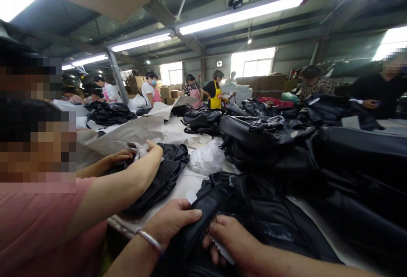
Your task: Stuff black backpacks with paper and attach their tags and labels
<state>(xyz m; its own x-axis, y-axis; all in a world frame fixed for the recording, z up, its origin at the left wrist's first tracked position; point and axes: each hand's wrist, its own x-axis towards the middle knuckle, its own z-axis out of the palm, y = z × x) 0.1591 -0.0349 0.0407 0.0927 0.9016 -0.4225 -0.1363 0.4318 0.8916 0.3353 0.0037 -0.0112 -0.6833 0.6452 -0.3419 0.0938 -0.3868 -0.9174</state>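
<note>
The left hand [171, 222], wearing a thin bracelet [151, 239] at the wrist, is closing around the folded edge of a black bag [254, 209], thumb on top and fingers tucked beneath. The right hand [230, 236] is gripping the same bag just beside it, its fingers curling over the dark material and pressing on a small white slip [222, 249]. The bag is lying at the near edge of the surface [181, 186], partly hanging over it toward the person.

Toward the left edge, a co-worker in a pink top is working both hands [122, 155] around crumpled paper [138, 149] at the mouth of a second bag [165, 175]. A white plastic wad [206, 158] is sitting between that bag and a heap of black bags [270, 137] that is covering the middle and right side of the surface. Large grey paper sheets [127, 135] are lying behind the co-worker's arms.
</note>
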